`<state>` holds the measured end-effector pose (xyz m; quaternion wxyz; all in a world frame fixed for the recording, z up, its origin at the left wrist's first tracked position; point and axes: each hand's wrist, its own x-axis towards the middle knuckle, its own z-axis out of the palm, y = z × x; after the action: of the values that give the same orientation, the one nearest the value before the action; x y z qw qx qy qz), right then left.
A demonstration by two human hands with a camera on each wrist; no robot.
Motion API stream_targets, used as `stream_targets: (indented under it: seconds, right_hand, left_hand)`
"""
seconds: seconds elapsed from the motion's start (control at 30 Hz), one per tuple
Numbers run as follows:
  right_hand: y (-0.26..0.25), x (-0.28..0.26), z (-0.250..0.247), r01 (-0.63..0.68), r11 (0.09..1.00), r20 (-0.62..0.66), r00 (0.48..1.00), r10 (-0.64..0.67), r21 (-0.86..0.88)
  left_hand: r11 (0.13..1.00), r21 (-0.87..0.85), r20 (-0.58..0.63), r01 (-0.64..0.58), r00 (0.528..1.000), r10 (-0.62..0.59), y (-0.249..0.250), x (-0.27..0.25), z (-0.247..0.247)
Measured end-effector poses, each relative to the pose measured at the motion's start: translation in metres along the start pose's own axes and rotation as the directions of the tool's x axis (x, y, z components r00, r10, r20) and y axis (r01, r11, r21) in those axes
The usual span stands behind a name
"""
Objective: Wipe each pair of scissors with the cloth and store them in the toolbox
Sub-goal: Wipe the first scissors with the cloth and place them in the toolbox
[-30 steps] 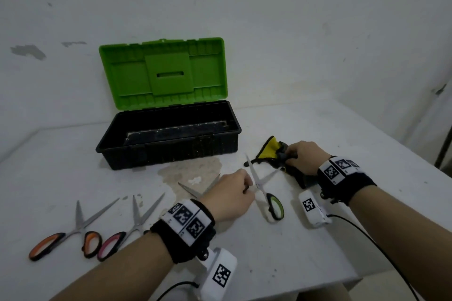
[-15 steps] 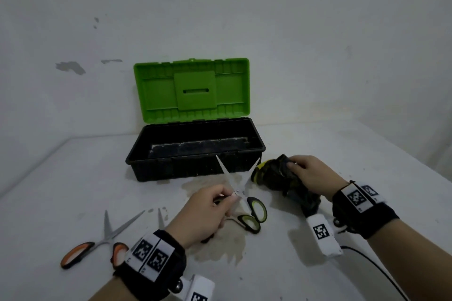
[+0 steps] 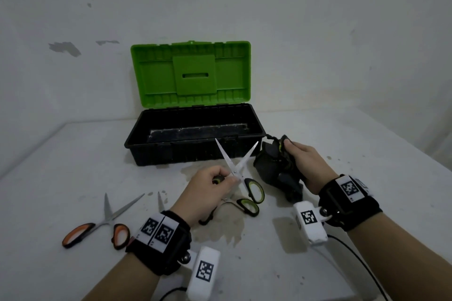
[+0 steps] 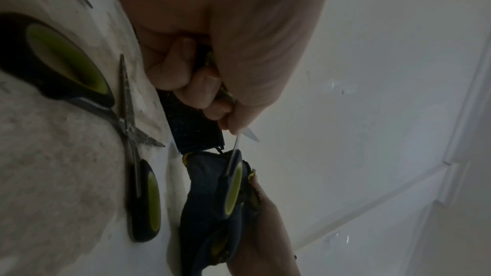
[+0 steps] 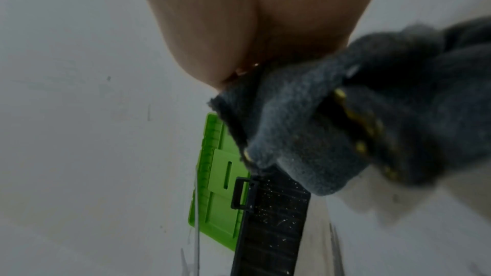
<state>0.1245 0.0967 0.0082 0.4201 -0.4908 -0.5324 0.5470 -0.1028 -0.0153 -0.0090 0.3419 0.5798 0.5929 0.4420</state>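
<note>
My left hand [image 3: 221, 181] grips one handle of a green-and-black pair of scissors [image 3: 236, 164] and holds it above the table, blades spread and pointing up. Its other handle loop [image 4: 233, 188] hangs free. My right hand [image 3: 299, 162] clutches a bunched dark grey cloth [image 3: 271, 166] just right of the blades, apart from them. A second green-handled pair [image 3: 247, 206] lies on the table under my left hand. The black toolbox [image 3: 156, 156] stands open behind, its green lid [image 3: 193, 73] upright and its inside bare. In the right wrist view the cloth [image 5: 332, 125] fills the palm.
An orange-handled pair of scissors [image 3: 97, 227] lies at the front left. Beside it one blade tip [image 3: 160, 200] of another pair shows, the rest hidden behind my left wrist. A stain [image 3: 220, 227] marks the white table. A white wall rises close behind the toolbox.
My left hand has lifted the green pair off the table and turned its open blades upward. My right hand has gathered the cloth and raised it near the toolbox's right corner.
</note>
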Motion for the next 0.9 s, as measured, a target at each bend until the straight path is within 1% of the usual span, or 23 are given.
stream_targets:
  seconds: [0.1, 0.2, 0.27, 0.33, 0.4, 0.47, 0.57, 0.6, 0.63, 0.67, 0.73, 0.8, 0.83, 0.9]
  right_hand:
    - [0.002, -0.005, 0.008, -0.002, 1.0, -0.011, 1.0, 0.002, 0.017]
    - [0.004, -0.009, 0.017, -0.027, 0.996, -0.011, 1.0, 0.028, 0.084]
    - [0.002, -0.013, 0.021, -0.094, 0.99, 0.037, 0.995, 0.091, 0.106]
    - [0.001, -0.016, 0.022, -0.102, 0.994, 0.119, 0.988, 0.096, 0.047]
    - [-0.004, -0.015, 0.02, -0.027, 0.999, 0.135, 0.99, 0.03, -0.027]
    - [-0.014, -0.015, 0.018, 0.062, 0.994, 0.086, 0.995, -0.054, -0.09]
    - [-0.019, -0.007, 0.015, 0.184, 0.939, 0.026, 0.982, -0.185, -0.291]
    - [-0.02, -0.006, 0.016, 0.206, 0.923, 0.014, 0.977, -0.213, -0.324]
    - [-0.022, -0.007, 0.018, 0.2, 0.927, -0.013, 0.976, -0.216, -0.317]
    - [-0.024, -0.007, 0.021, 0.18, 0.945, -0.042, 0.979, -0.198, -0.274]
    - [-0.026, -0.006, 0.024, 0.124, 0.983, -0.066, 0.989, -0.133, -0.137]
    - [-0.026, -0.005, 0.025, 0.07, 0.997, -0.084, 0.994, -0.068, 0.013]
    - [-0.026, -0.005, 0.026, 0.045, 0.997, -0.092, 0.995, -0.04, 0.059]
    - [-0.024, -0.006, 0.026, 0.018, 0.997, -0.082, 0.997, -0.011, 0.08]
  left_hand:
    - [1.0, -0.005, -0.008, -0.005, 1.0, 0.005, -0.005, 0.004, -0.001]
    - [0.999, -0.022, -0.014, -0.031, 0.999, 0.031, -0.01, 0.01, -0.003]
    - [0.999, -0.041, -0.029, -0.035, 0.999, 0.034, -0.012, 0.011, -0.005]
    - [0.999, -0.043, -0.036, -0.033, 0.999, 0.031, -0.013, 0.012, -0.008]
    - [0.999, -0.03, -0.037, -0.024, 0.999, 0.023, -0.014, 0.012, -0.011]
    - [1.0, -0.022, -0.04, -0.008, 0.999, 0.007, -0.013, 0.014, -0.015]
    - [1.0, -0.03, -0.044, 0.0, 0.999, -0.002, -0.011, 0.016, -0.018]
    - [1.0, -0.031, -0.049, 0.003, 0.999, -0.005, -0.01, 0.016, -0.018]
    - [0.999, -0.032, -0.052, 0.005, 0.999, -0.007, -0.01, 0.017, -0.017]
    - [0.999, -0.033, -0.055, 0.007, 0.998, -0.009, -0.009, 0.017, -0.016]
    - [0.999, -0.041, -0.058, 0.004, 0.998, -0.006, -0.01, 0.018, -0.014]
    - [0.998, -0.056, -0.063, 0.003, 0.998, -0.006, -0.011, 0.018, -0.012]
    - [0.998, -0.066, -0.063, 0.003, 0.998, -0.007, -0.011, 0.018, -0.011]
    - [0.996, -0.089, -0.05, 0.006, 0.999, -0.01, -0.01, 0.017, -0.009]
